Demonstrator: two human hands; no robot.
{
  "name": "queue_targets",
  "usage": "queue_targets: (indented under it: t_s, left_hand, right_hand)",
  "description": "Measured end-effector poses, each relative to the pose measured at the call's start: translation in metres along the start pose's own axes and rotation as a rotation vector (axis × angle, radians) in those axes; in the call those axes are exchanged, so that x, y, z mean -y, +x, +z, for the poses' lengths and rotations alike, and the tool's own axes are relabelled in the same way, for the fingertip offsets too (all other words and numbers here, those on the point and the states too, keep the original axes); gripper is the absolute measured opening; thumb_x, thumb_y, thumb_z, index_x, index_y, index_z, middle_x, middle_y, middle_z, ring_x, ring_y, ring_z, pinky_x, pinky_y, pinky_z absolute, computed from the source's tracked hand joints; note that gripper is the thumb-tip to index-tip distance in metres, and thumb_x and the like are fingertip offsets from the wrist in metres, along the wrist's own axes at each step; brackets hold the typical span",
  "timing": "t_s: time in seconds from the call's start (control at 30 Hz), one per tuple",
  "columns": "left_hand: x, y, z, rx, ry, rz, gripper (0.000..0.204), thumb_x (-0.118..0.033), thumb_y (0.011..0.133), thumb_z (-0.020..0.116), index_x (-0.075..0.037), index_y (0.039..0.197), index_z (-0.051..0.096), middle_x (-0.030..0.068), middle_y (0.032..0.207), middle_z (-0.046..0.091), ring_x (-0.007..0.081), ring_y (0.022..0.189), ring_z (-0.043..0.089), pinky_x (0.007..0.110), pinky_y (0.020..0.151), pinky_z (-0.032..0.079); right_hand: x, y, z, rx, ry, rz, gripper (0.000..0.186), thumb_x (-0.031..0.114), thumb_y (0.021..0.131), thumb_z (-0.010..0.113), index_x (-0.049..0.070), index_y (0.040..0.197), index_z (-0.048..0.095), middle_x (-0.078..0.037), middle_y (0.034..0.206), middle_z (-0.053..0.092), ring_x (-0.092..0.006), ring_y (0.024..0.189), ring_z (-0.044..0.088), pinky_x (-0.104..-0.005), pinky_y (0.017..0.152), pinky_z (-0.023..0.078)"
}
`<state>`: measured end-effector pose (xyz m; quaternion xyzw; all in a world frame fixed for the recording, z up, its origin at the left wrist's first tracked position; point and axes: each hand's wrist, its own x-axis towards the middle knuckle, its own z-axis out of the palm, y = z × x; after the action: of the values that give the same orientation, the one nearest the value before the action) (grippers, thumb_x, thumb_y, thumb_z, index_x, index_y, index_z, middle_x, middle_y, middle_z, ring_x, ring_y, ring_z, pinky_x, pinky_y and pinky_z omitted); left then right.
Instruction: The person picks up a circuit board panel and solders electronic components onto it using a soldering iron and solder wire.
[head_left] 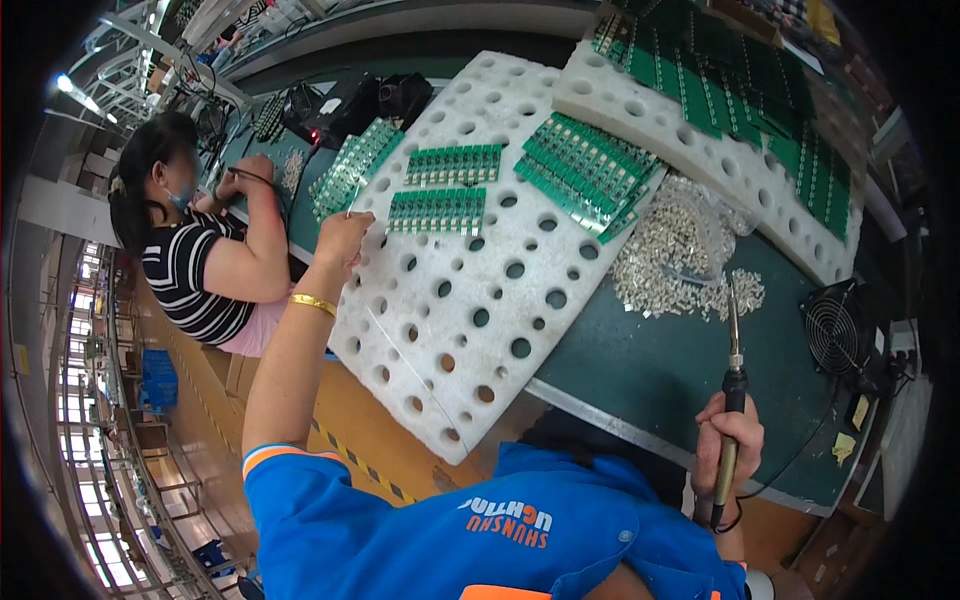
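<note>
White foam [480,355] bearing circuit boards [436,211] overhangs a bench [640,370] above tan floor [345,405].

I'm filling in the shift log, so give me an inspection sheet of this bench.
Surface: green tabletop; perforated white foam board overhangs its near edge.
Job's things: two green circuit panels and an overlapping batch on the foam; soldering iron upright.
Clutter: loose pale components; yellowish scrap.
Hands: right hand grips the iron; left hand curled, contents unclear.
Cables: black cable near the right hand.
Surroundings: black fan right; co-worker left.
</note>
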<state>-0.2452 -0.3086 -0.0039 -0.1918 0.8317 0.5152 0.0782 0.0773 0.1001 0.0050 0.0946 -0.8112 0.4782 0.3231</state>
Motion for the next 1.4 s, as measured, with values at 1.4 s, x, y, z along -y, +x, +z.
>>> queue_targets:
  t_s: [1.4]
  left_hand:
    - [-0.030, 0.020, 0.011, 0.058, 0.396, -0.019, 0.017, -0.018, 0.083, 0.074, -0.003, 0.083, 0.066, 0.0029, 0.077, 0.069, 0.0049, 0.043, 0.038, 0.023, 0.037, 0.024]
  right_hand:
    - [-0.055, -0.015, -0.036, -0.099, -0.007, 0.194, 0.013, 0.000, 0.092, 0.056, 0.003, 0.104, 0.052, -0.015, 0.076, 0.058, -0.0194, 0.063, 0.055, -0.0303, 0.057, 0.045]
